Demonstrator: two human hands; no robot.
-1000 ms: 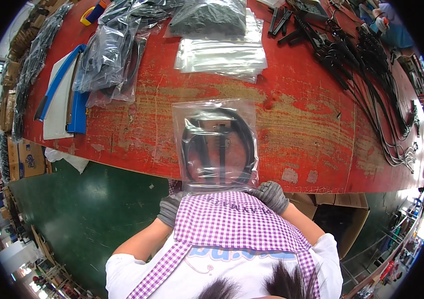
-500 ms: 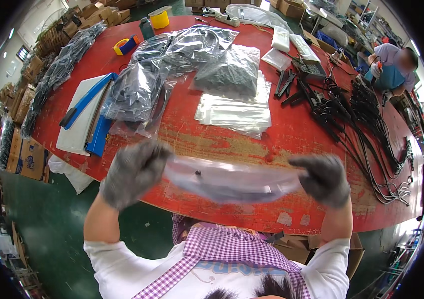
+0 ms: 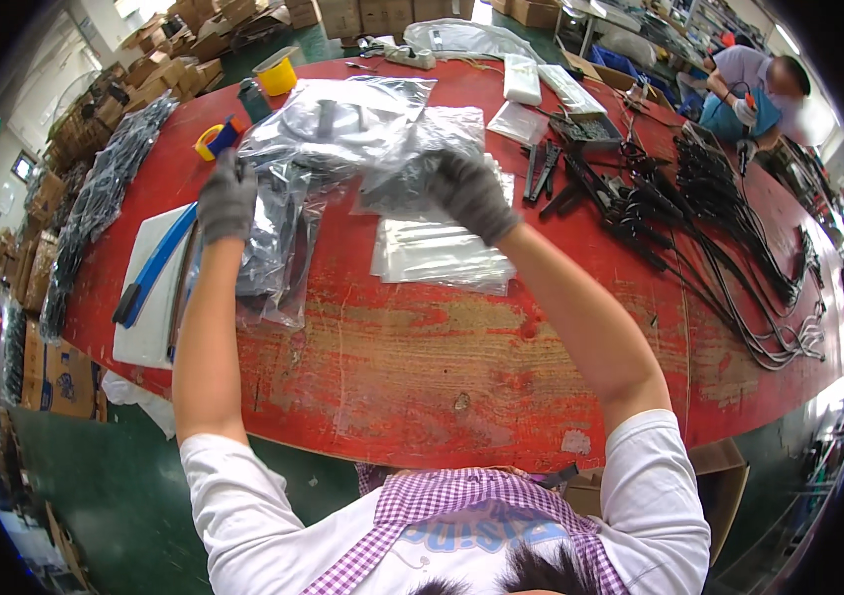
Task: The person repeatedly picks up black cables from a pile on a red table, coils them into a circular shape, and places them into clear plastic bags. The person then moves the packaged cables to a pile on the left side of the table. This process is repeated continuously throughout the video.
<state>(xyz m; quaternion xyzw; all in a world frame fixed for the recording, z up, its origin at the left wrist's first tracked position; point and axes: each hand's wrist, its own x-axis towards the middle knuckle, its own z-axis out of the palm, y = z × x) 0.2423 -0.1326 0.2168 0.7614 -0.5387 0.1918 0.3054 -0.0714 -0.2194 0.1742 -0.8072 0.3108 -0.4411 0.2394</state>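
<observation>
the step in hand looks to be laying a clear bag of coiled black cable [image 3: 337, 117] onto the heap of bagged cables [image 3: 273, 233] at the far left of the red table [image 3: 461, 397]. the bag lies nearly flat on top, its shiny film catching the light, with the dark loop showing through.

the left hand [image 3: 226, 201], in a grey knit glove, is at the near left corner of that bag, over the left edge of the heap. its fingers look bent and point away from the person, but they are blurred, and i cannot tell how far open they are or whether they have hold of the film. the right hand [image 3: 471, 198], gloved alike, is just to the near right of the bag, its fingers reaching left over a bag of small dark parts [image 3: 392, 188]. i cannot tell whether they pinch either bag or only hover; the blur hides any gap.

a stack of flat clear bags [image 3: 442, 256] lies on the near side of the parts bag, and a blue lever arm on a white board [image 3: 154, 266] is just left of the heap.

as i judge it, the next move calls for both hands to let go evenly, so the slick film does not drag or slide off the heap, and for the right hand to lift clear without pulling the parts bag along.
</observation>
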